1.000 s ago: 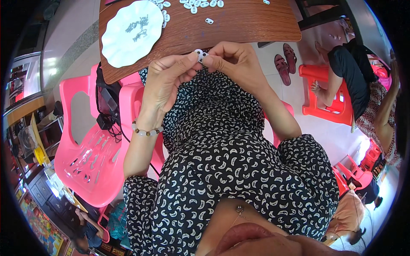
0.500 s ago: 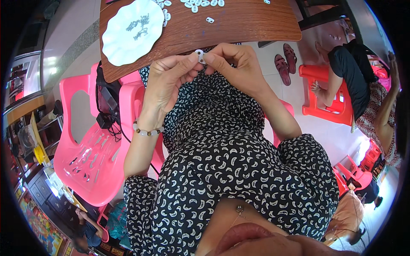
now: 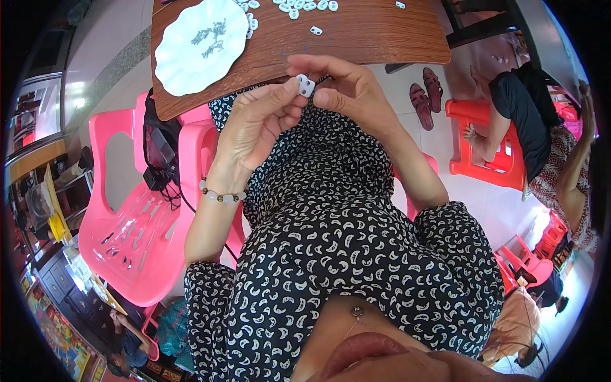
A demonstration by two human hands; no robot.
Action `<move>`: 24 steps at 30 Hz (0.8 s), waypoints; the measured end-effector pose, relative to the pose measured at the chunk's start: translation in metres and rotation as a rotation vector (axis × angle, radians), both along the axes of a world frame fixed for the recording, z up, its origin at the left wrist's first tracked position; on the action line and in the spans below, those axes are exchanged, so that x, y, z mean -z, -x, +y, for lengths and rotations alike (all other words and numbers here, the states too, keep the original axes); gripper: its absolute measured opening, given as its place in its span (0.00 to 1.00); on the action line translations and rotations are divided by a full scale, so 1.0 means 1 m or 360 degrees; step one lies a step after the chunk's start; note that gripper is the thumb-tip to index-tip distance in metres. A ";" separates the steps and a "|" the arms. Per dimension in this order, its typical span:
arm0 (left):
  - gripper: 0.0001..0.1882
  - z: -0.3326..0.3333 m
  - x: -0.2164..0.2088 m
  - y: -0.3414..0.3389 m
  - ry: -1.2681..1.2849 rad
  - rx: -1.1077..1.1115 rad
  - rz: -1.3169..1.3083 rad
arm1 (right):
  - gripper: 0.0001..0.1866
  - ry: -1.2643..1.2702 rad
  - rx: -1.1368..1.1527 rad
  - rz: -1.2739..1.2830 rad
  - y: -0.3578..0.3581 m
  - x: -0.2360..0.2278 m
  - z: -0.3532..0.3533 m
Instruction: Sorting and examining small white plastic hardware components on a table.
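Between thumb and fingers, my left hand pinches a small white oval plastic piece with dark holes above my lap, near the table's front edge. My right hand is just to the right of it, thumb and fingers apart and curved around the piece's far side. I see nothing held in the right hand. Beyond, more white oval two-holed pieces lie loose on the brown wooden table. One single piece rests closer to me.
A white wavy-edged plate holds a small heap of thin grey bits at the table's left. Left of me stands a pink plastic chair with a black bag. To the right, a person sits by a red stool, near dark red sandals.
My right thumb and fingers have come away from the white piece and spread apart. The piece has turned in my left fingers and shows more of its holed face.
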State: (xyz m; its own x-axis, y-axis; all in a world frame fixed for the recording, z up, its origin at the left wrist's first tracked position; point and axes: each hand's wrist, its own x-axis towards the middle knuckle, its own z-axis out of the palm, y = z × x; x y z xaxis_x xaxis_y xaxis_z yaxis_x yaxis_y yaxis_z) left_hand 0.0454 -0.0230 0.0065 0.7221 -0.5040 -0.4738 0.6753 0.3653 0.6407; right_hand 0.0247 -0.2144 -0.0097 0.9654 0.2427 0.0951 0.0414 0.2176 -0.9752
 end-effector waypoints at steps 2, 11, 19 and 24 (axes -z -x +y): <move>0.10 -0.002 -0.003 0.002 0.0007 0.0034 0.0004 | 0.24 -0.0121 -0.0106 0.0065 0.000 0.000 0.001; 0.08 -0.003 -0.008 0.009 -0.0061 0.0035 -0.0123 | 0.20 -0.0282 -0.0200 0.0033 0.004 0.005 0.007; 0.07 -0.004 -0.014 0.017 -0.0007 -0.0052 -0.0172 | 0.14 -0.0014 0.0004 -0.0330 0.006 0.002 0.009; 0.08 -0.006 -0.017 0.019 -0.0003 -0.0057 -0.0148 | 0.18 0.0016 0.0022 -0.0359 0.006 0.001 0.008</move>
